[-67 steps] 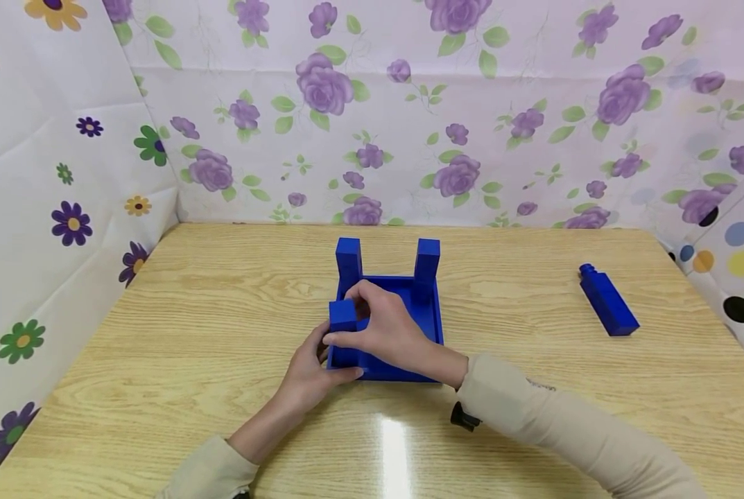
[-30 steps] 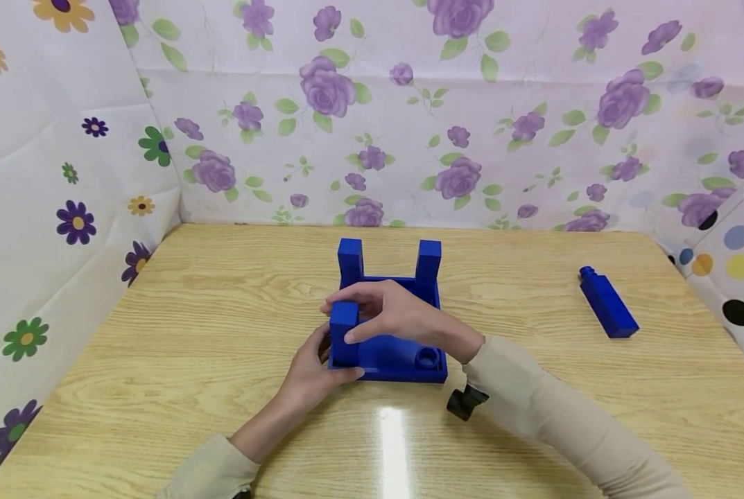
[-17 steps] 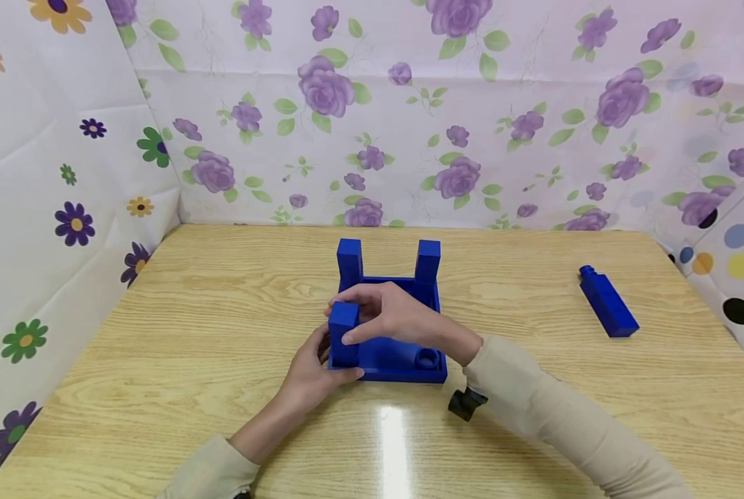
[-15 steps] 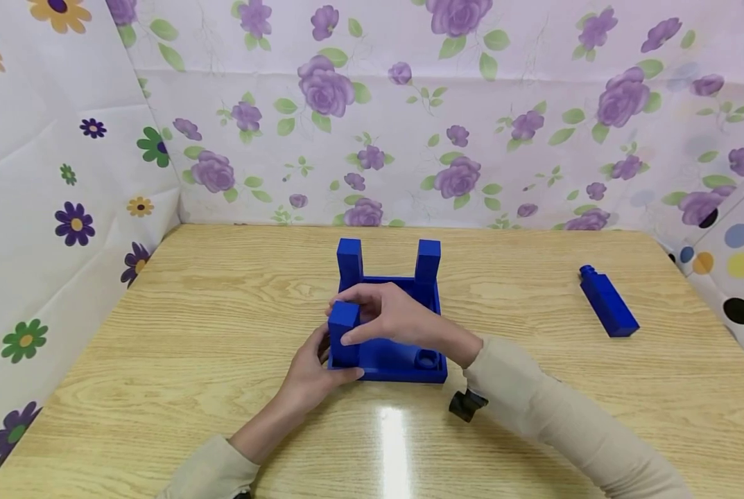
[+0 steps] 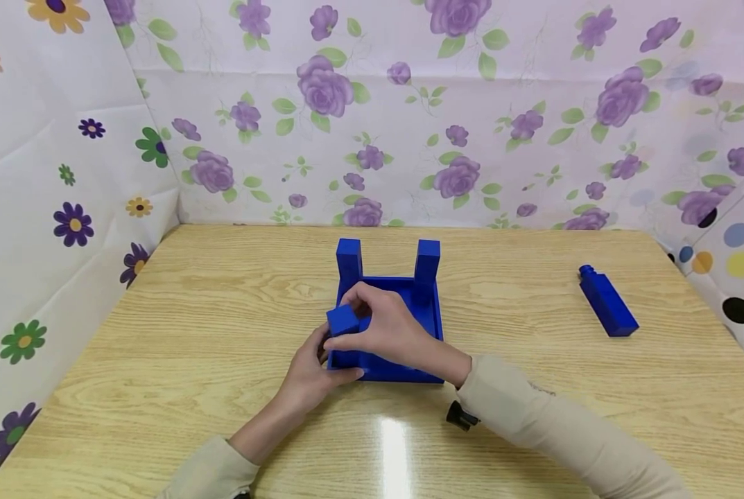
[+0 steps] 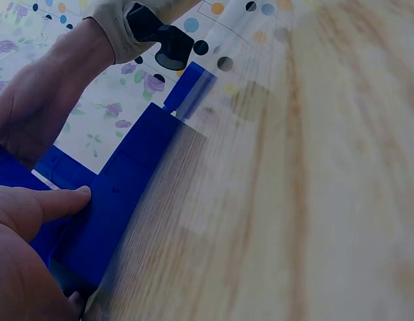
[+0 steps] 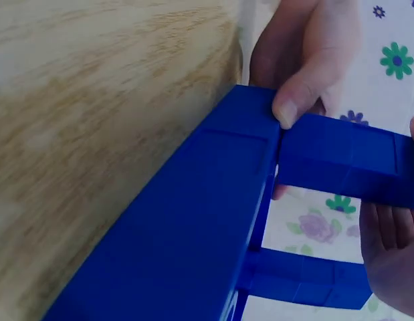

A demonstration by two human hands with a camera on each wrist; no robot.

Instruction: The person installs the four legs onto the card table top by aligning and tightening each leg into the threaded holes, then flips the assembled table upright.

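The right hand (image 5: 387, 333) grips the near post (image 5: 343, 321), just below-left of frame center. The left hand (image 5: 312, 374) grips the blue tray (image 5: 403, 375) at its near-left corner. Rear-left post (image 5: 349, 260) and rear-right post (image 5: 428, 260) stand upright. Loose post (image 5: 609, 303) lies at frame right, on the table (image 5: 222, 291).

Head camera: above the surface (image 5: 128, 395), facing forward and down. Left wrist camera: low, close to the tray (image 5: 403, 375), tilted, facing the dotted cloth (image 5: 721, 239). Right wrist camera: low, close, tilted, facing the daisy-print cloth (image 5: 35, 173). All views share the tray.
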